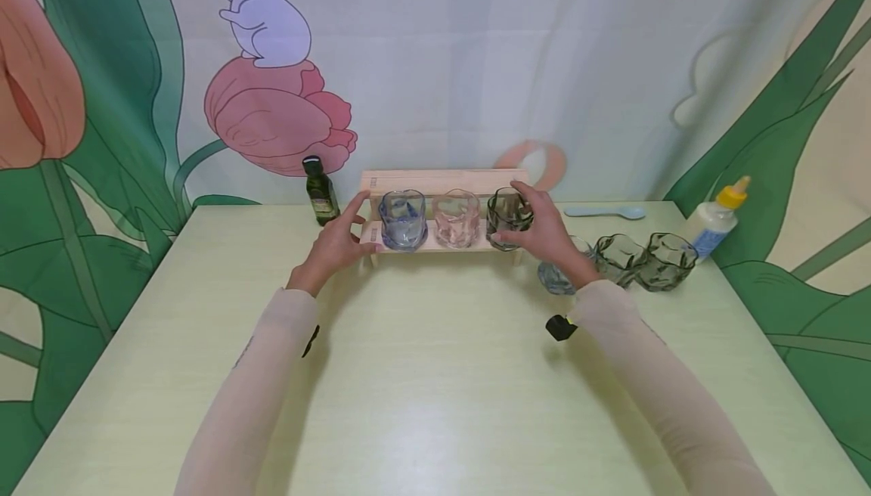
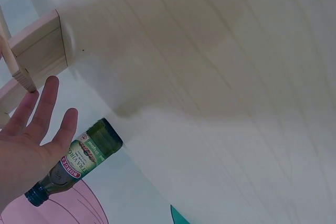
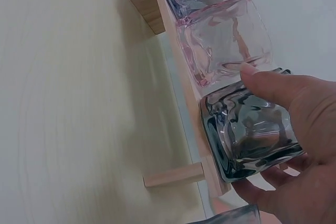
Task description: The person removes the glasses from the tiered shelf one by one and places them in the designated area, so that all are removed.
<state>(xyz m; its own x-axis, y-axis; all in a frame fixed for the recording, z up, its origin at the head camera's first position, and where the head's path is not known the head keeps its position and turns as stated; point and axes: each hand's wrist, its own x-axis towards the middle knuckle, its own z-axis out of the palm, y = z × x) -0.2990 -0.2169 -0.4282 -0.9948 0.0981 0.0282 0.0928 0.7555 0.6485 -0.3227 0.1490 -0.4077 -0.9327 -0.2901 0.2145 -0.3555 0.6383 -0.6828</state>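
A small two-tier wooden rack stands at the back of the table. On its lower step sit a blue glass, a pink glass and a dark grey glass in a row. My right hand grips the grey glass at the right end, thumb on the near side and fingers around the far side; its base is at the step in the right wrist view. At the rack's left end, my left hand touches the wood with spread, fairly straight fingers.
A green oil bottle stands left of the rack. To the right are a bluish glass partly behind my wrist, two grey-green glasses, one at the far right, a light blue spoon and a yellow-capped white bottle. A printed curtain hangs behind.
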